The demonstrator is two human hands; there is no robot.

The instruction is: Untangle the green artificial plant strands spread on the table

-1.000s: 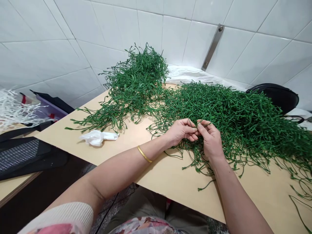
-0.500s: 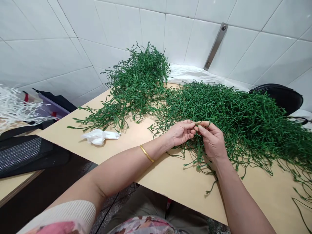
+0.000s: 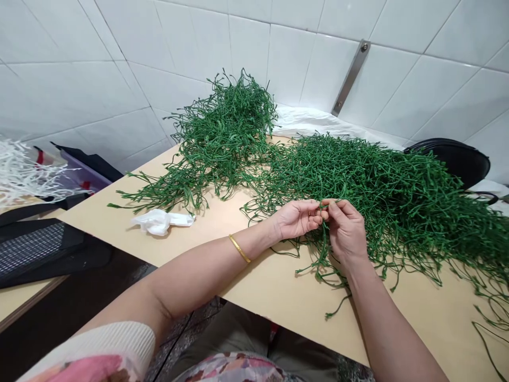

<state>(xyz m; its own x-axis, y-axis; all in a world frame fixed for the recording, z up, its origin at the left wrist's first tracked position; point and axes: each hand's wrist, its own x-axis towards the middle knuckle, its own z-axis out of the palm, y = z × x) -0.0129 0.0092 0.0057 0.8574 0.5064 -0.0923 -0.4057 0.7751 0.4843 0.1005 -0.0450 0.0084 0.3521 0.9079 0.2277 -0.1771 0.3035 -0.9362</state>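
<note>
My left hand [image 3: 299,218] and my right hand [image 3: 347,228] meet fingertip to fingertip over the front edge of a green heap. Between them they pinch a thin green cord [image 3: 325,233], whose lower part hangs beneath the fingers. Just what the fingertips do with the cord is too small to make out. Behind and to the right spreads a large tangled pile of green cords [image 3: 342,170] with small knobbed ends. A second, taller green pile [image 3: 234,122] stands at the back left. Several loose strands lie below my hands.
A crumpled white tissue or plastic scrap [image 3: 159,222] lies left on the tan tabletop [image 3: 222,233]. White strands [image 3: 27,172] and black mesh material [image 3: 35,252] sit far left. A black round item [image 3: 457,159] stands back right; a metal bracket [image 3: 350,77] is on the tiled wall.
My fingertips have drawn closer together around the cord, with the right hand's grip slightly more curled. The dangling strand end near my right wrist has shifted a little left.
</note>
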